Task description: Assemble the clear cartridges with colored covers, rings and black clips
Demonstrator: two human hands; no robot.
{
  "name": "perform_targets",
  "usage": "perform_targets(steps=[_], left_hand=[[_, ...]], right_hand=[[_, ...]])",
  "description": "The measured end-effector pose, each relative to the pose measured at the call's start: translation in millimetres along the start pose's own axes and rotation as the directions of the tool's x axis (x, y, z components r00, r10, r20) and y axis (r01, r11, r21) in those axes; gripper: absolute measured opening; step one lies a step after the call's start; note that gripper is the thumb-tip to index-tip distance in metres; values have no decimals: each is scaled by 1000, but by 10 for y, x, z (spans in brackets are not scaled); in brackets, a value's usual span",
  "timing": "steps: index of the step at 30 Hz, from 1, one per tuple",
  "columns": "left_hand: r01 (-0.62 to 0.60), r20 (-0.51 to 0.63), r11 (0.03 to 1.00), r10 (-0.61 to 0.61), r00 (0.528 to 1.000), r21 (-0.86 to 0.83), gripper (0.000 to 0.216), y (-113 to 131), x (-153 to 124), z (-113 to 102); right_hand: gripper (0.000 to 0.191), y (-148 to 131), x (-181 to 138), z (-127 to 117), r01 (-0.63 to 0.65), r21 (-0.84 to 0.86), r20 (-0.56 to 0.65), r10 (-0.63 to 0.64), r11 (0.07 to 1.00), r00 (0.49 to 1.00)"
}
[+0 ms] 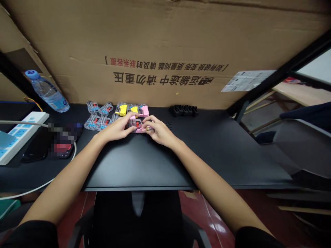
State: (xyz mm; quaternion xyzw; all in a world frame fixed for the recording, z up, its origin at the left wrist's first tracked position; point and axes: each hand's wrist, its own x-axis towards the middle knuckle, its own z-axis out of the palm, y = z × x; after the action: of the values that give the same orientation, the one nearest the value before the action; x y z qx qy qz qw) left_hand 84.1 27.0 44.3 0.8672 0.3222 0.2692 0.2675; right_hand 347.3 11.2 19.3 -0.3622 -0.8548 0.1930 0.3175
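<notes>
My left hand grips a small clear plastic piece with pink and red parts, thumb in front and fingers behind. At its right side my right hand has its fingers bent and closed round something small with a gold-coloured glint; most of it is hidden. Behind the hands stand small assembled clear pieces with yellow parts and a pink part. Several clear pieces with red and blue parts lie left of my left hand.
Black plastic parts form a row at the back, and small black bits lie by my right hand. A water bottle, a white power strip and a cable occupy the left. A cardboard sheet walls off the back.
</notes>
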Motion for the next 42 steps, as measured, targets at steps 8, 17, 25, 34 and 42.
perform_targets(steps=[8,17,25,34,42], left_hand=[[-47,-21,999,48,999,17,50,-7,-7,6],[-45,-14,997,46,999,64,46,-13,-15,4],[-7,-12,998,8,1000,66,46,6,-10,28],[-1,-7,996,2,1000,91,30,24,-23,6],[95,-223,986,-124,967,-139,43,80,-11,-67]], right_hand=[[11,-84,0,-13,-32,66,2,32,997,1000],[16,-55,36,-93,-85,34,-52,87,996,995],[13,7,52,17,-120,-57,-72,116,991,991],[13,28,43,-37,-130,-86,-53,126,988,991],[22,76,32,-308,-79,-72,-72,73,994,995]])
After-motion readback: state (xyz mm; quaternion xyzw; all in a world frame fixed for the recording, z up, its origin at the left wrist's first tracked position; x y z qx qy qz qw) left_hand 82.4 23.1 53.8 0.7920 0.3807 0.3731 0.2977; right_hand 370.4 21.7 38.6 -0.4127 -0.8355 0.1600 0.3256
